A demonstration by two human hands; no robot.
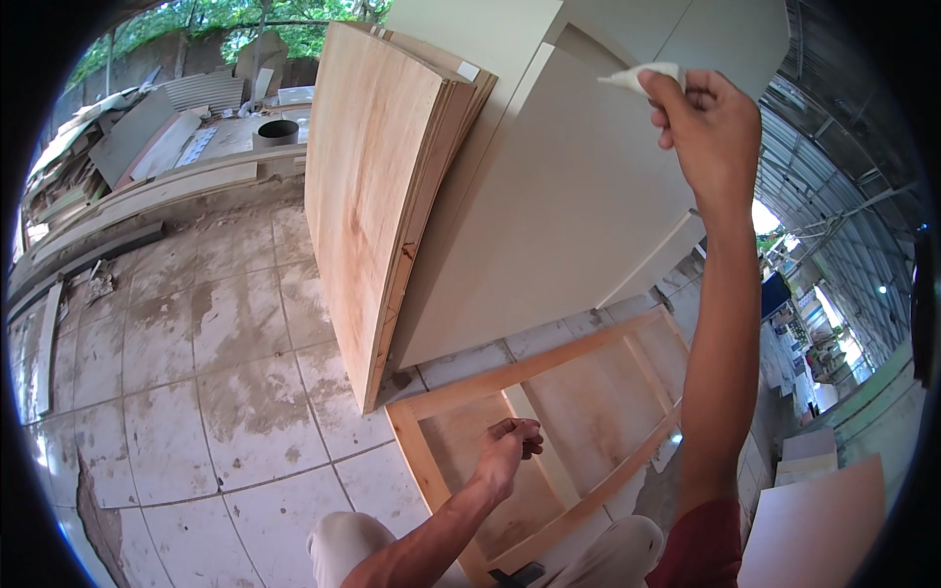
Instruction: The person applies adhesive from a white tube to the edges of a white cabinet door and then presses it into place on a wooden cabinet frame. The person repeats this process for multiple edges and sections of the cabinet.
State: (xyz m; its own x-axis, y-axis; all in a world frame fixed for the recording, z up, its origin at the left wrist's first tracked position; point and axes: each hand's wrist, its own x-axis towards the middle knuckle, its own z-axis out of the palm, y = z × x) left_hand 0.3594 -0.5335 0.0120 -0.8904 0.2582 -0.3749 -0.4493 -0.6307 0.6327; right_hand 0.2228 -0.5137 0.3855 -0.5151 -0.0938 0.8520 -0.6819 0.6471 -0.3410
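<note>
Fingers [665, 94] of the right hand [723, 132] pinch a white pointed piece [639, 76], raised at far right before a pale board [549, 206]; the left hand [503, 456] hangs above the near wooden framed panel [603, 421], its fingers curled, whether around anything I cannot tell.

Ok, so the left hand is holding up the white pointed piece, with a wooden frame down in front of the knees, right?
Wrong hand: the head view shows the right hand holding up the white pointed piece. The wooden frame is indeed down in front of the knees.
</note>
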